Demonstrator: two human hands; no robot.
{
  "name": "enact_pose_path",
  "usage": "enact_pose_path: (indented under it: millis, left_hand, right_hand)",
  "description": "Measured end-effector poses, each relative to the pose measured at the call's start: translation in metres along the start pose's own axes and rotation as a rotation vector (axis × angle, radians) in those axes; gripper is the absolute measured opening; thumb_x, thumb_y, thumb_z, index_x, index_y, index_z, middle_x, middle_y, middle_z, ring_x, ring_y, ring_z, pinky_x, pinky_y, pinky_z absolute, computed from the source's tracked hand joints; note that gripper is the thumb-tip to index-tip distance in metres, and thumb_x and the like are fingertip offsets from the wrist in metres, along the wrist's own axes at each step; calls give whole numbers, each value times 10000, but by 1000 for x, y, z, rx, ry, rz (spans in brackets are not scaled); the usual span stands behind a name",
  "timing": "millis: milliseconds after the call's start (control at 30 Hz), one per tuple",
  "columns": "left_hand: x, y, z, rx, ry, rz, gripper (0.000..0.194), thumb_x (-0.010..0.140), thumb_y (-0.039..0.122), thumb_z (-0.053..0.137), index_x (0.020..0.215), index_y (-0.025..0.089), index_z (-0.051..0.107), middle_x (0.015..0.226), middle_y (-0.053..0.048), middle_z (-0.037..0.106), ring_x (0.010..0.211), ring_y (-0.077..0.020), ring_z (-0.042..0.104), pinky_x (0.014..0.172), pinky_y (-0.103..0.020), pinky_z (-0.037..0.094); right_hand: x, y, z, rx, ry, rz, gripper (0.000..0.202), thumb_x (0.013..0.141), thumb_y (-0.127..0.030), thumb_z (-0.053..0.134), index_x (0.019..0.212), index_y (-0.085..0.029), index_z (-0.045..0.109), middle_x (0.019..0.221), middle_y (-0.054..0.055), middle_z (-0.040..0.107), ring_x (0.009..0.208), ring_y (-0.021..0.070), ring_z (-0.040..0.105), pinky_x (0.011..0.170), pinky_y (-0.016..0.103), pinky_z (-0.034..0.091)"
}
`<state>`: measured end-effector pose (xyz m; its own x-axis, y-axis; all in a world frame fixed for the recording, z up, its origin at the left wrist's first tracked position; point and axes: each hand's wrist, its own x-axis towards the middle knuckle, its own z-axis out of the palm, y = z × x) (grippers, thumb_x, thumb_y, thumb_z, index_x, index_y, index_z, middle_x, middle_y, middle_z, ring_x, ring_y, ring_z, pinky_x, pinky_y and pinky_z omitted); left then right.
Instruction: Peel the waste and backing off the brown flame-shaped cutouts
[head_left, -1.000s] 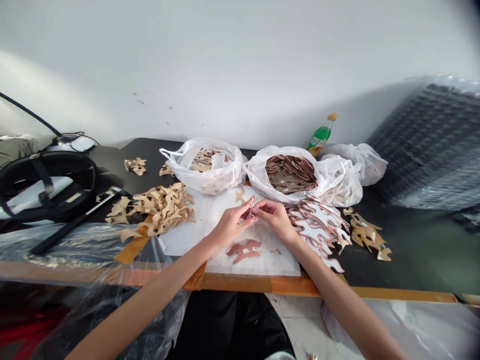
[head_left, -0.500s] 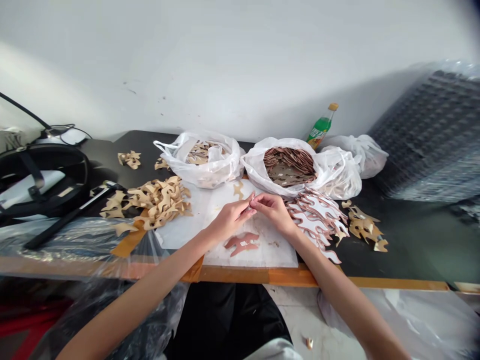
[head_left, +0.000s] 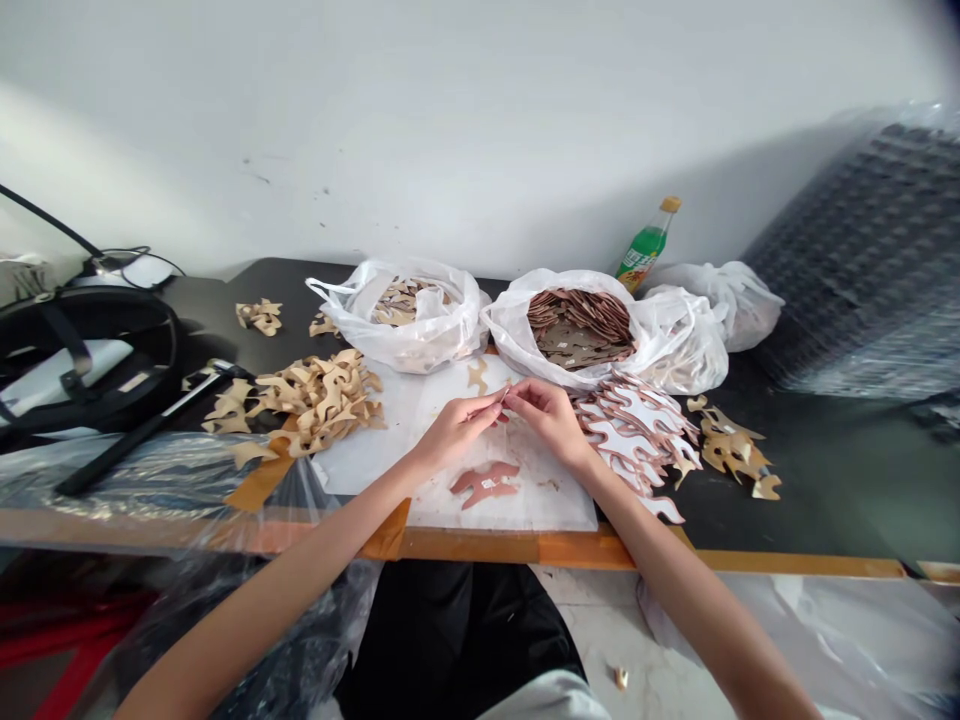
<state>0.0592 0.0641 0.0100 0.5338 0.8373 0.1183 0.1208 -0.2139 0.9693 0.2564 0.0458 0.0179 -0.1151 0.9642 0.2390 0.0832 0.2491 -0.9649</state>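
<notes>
I had the left hand [head_left: 454, 430] and right hand [head_left: 547, 415] closed on one small piece [head_left: 505, 394], mostly hidden, not set down. Near the worktop's [head_left: 832, 480] front edge: one reddish cutout [head_left: 486, 484], white-faced pieces [head_left: 634, 425] piled rightward.

Soft, fairly bright light is spreading over the white wall [head_left: 450, 130], and a paler patch is glowing at its left side. A wide, gentle shadow is falling there near the plastic-wrapped black stack [head_left: 877, 260], which is looking blurred. The clear plastic sheet [head_left: 172, 465] is giving small glare. The wide lens is stretching the borders, and the upper right corner is turning dark. Between both hands [head_left: 454, 430], the small piece [head_left: 505, 394] is appearing too tiny for clear detail.
</notes>
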Motion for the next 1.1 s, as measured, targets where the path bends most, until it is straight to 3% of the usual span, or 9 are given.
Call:
enact_pose_path:
  millis: [133,400,600,833,967,1100]
  left_hand:
    - [1,-6,-1,0,26,21,502,1021,423,619,1462,185,650,1423,-105,706,1250,-313,689,1028,-388,548]
    - [1,-7,-2,7,36,28,518,1029,445,610,1478,187,629,1514,-91,626,1372,-324,623,1131,-428,517]
    - [1,-6,-2,30,42,55,514,1019,431,625,1466,178,642,1492,-103,646,1346,-322,646,1101,-412,543]
    - [-2,-4,1,285,143,240,434,1025,338,614,1436,213,671,1312,-94,767,1142,-268,741,973,-357,586]
    - [-3,0,2,282,138,224,417,1034,329,601,1418,190,685,1274,-99,781,1080,-260,756,924,-338,593]
    - [-4,4,2,241,124,179,436,1031,365,609,1421,186,684,1321,-107,762,1128,-285,749,981,-372,591]
  right_hand:
    - [-2,0,1,-32,27,-19,357,915,-551,750,903,-194,730,841,38,742,764,192,647,721,310,494]
    - [-3,-1,2,-84,8,-58,336,969,-522,690,937,-191,743,887,47,765,816,204,685,771,319,517]
    - [-4,-2,4,-83,38,-62,286,960,-475,698,924,-194,737,889,47,766,811,206,684,764,318,515]
    - [-5,4,5,-131,52,-67,278,968,-464,689,928,-192,730,867,38,738,785,195,640,737,309,484]
    - [-6,4,5,-155,40,-80,275,997,-457,651,938,-194,706,871,37,713,782,189,615,738,307,471]
    - [-7,1,4,-170,33,-86,298,1004,-479,627,911,-200,674,833,23,675,760,182,582,718,301,454]
